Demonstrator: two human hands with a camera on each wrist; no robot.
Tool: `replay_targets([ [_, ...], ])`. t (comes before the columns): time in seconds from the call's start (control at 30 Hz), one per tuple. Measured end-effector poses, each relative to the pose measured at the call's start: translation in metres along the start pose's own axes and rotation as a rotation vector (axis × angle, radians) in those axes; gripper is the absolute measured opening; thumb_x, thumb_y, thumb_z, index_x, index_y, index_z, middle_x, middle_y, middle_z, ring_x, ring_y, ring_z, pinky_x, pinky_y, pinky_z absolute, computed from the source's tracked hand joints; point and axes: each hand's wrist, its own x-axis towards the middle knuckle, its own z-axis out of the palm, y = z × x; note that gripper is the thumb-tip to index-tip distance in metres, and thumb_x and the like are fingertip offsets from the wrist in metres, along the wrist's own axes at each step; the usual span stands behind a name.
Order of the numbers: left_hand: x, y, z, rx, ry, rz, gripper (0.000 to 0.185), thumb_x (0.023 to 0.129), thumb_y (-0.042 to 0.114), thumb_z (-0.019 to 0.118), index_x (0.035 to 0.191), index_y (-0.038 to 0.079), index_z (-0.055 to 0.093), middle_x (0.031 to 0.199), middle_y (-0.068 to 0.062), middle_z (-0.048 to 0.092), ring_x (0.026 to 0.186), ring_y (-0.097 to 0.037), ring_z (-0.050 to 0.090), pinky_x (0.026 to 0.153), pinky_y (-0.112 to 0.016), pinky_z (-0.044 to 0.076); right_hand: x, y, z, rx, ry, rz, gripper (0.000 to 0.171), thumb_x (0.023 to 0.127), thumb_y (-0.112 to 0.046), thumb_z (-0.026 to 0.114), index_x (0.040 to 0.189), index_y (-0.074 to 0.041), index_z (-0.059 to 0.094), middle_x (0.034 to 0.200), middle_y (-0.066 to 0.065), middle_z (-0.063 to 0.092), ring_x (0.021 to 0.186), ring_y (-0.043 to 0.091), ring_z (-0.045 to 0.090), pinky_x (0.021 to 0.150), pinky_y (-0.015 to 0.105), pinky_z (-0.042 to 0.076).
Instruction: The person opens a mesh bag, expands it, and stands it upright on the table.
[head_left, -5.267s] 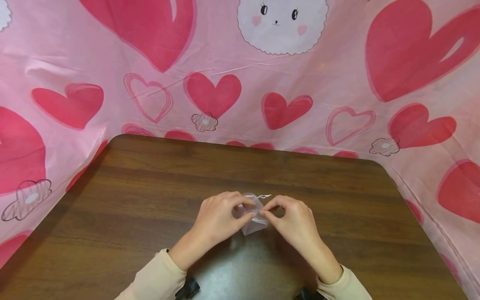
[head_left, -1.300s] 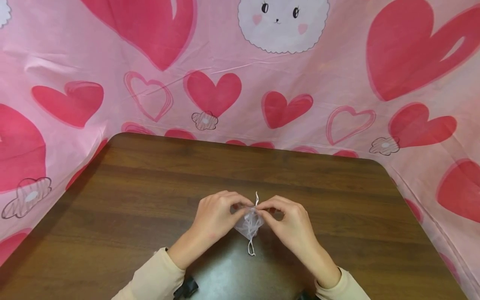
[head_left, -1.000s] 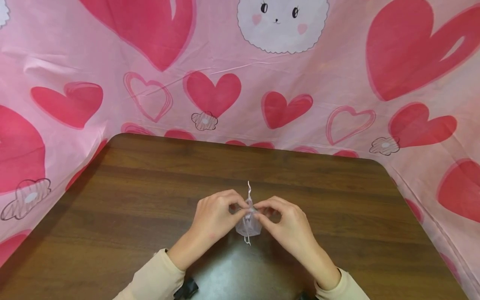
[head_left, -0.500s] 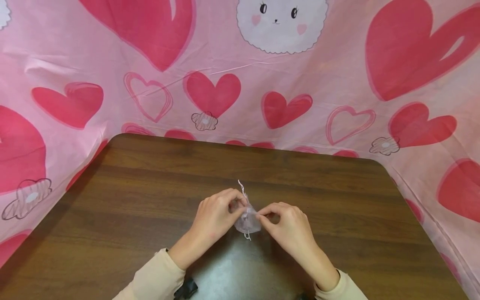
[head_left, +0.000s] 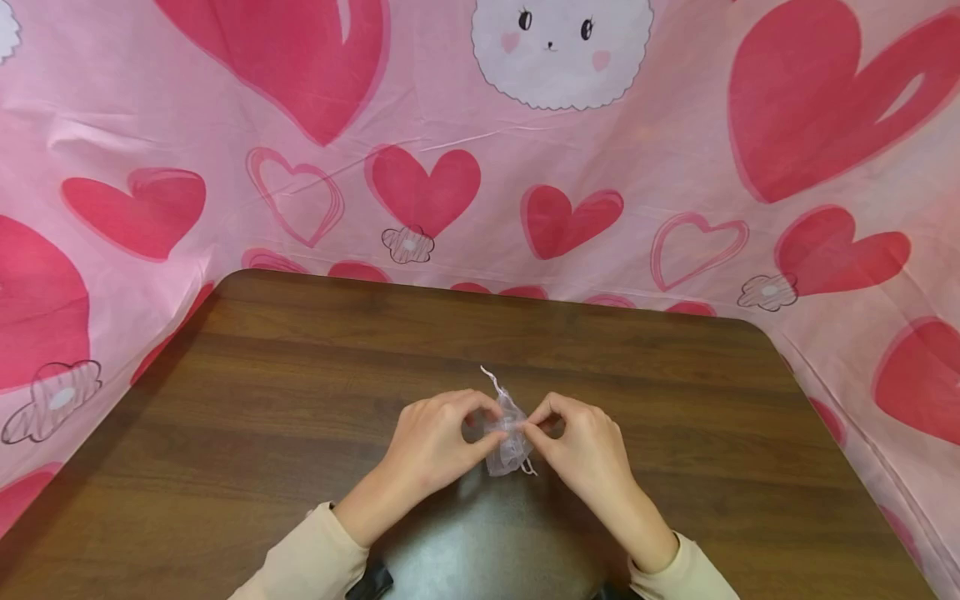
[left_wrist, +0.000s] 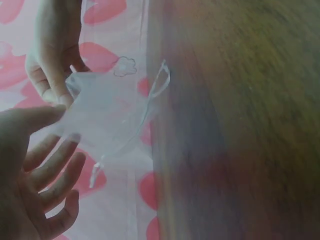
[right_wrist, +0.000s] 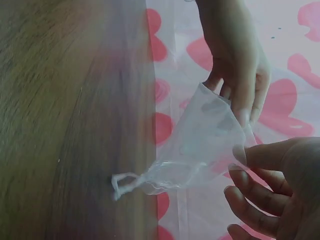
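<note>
Above brown table (head_left: 262, 433), sheer white drawstring pouch (head_left: 507, 439).

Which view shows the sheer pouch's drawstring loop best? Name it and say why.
The right wrist view: the drawstring loop stands sharp against the dark table, below the sheer pouch. The left wrist view shows thin cords, paler against pink cloth. The head view shows only tiny cord ends between both hands.

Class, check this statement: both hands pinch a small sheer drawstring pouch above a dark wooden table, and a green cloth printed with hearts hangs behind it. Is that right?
Not quite: the cloth is pink, not green, as the head view shows. The rest holds: the left hand and right hand pinch the sheer pouch above the wooden table.
</note>
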Motion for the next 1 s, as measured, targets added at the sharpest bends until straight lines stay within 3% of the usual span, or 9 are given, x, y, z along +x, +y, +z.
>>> replay_targets([
  [0.13, 0.0, -0.001, -0.001, 0.047, 0.001, 0.009, 0.014, 0.08, 0.035, 0.082, 0.092, 0.031, 0.077, 0.079, 0.017, 0.068, 0.068, -0.002, 0.06, 0.054, -0.024, 0.043, 0.001, 0.003, 0.001, 0.022, 0.014, 0.004, 0.019, 0.075, -0.012, 0.087, 0.077, -0.023, 0.072, 0.071, -0.013, 0.068, 0.064, 0.005, 0.063, 0.056, 0.03, 0.047],
  [0.3, 0.002, -0.003, -0.001, 0.108, 0.054, -0.018, 0.008, 0.079, 0.032, 0.083, 0.084, 0.035, 0.079, 0.071, 0.018, 0.064, 0.063, 0.001, 0.055, 0.053, -0.024, 0.042, 0.001, 0.002, 0.001, 0.051, -0.001, 0.008, 0.015, 0.077, -0.013, 0.085, 0.084, -0.023, 0.076, 0.073, -0.016, 0.067, 0.066, 0.003, 0.063, 0.058, 0.028, 0.047],
  [0.5, 0.004, -0.004, -0.004, 0.095, 0.105, -0.066, 0.011, 0.076, 0.031, 0.085, 0.078, 0.034, 0.074, 0.064, 0.018, 0.057, 0.057, 0.0, 0.051, 0.052, -0.027, 0.04, -0.001, -0.003, 0.001, 0.049, -0.053, 0.024, 0.017, 0.078, -0.02, 0.085, 0.094, -0.02, 0.078, 0.074, -0.018, 0.064, 0.068, 0.003, 0.061, 0.059, 0.028, 0.046],
  [0.7, 0.005, -0.004, -0.004, 0.097, 0.141, -0.067, 0.017, 0.074, 0.027, 0.085, 0.073, 0.033, 0.069, 0.066, 0.019, 0.058, 0.058, -0.001, 0.052, 0.052, -0.027, 0.04, -0.004, -0.009, 0.0, 0.021, -0.092, 0.046, 0.023, 0.077, -0.032, 0.085, 0.097, -0.023, 0.077, 0.073, -0.02, 0.062, 0.068, 0.0, 0.058, 0.058, 0.028, 0.044],
  [0.83, 0.005, -0.005, -0.005, 0.093, 0.159, -0.073, 0.016, 0.073, 0.027, 0.085, 0.074, 0.032, 0.069, 0.066, 0.019, 0.058, 0.059, -0.001, 0.053, 0.052, -0.027, 0.04, -0.004, -0.01, -0.001, -0.013, -0.101, 0.071, 0.017, 0.079, -0.024, 0.084, 0.095, -0.023, 0.078, 0.076, -0.017, 0.066, 0.066, 0.003, 0.058, 0.056, 0.03, 0.043],
  [1.0, 0.005, -0.007, -0.007, 0.091, 0.129, -0.09, 0.016, 0.075, 0.024, 0.083, 0.078, 0.03, 0.069, 0.069, 0.017, 0.061, 0.06, -0.002, 0.051, 0.052, -0.028, 0.04, -0.005, -0.007, -0.001, -0.05, -0.023, 0.037, 0.013, 0.078, -0.013, 0.083, 0.088, -0.022, 0.08, 0.081, -0.006, 0.073, 0.06, 0.011, 0.06, 0.051, 0.032, 0.042],
])
